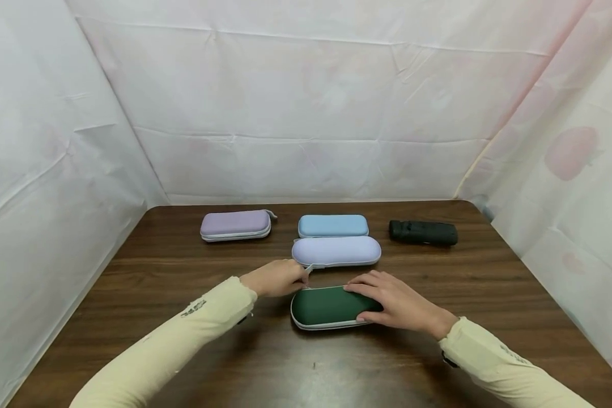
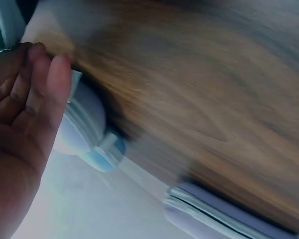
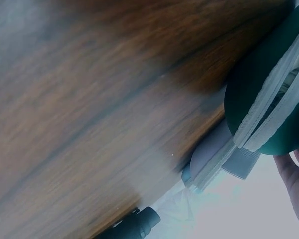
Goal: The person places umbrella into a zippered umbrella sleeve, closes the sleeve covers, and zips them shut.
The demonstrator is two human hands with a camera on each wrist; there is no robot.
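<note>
Green case (image 1: 321, 309), head view: on the wooden table (image 1: 183, 286), between both hands.
Right hand (image 1: 400, 303), head view: grips the case's right end, thumb at near edge, fingers over the top.
Left hand (image 1: 277, 277), head view: fingers curled narrow at the far left corner; cannot tell whether they pinch anything.
Others, head view: lavender case (image 1: 336, 251), blue case (image 1: 333, 225), purple case (image 1: 236, 222), black object (image 1: 423, 233).
Green case, left wrist view: just beside the curled fingertips.
Green case, right wrist view: pale zipper bands parted, fingers at its edge.

Blue case (image 1: 333, 225) between a purple case (image 1: 236, 223) and a black object (image 1: 423, 233)
</note>
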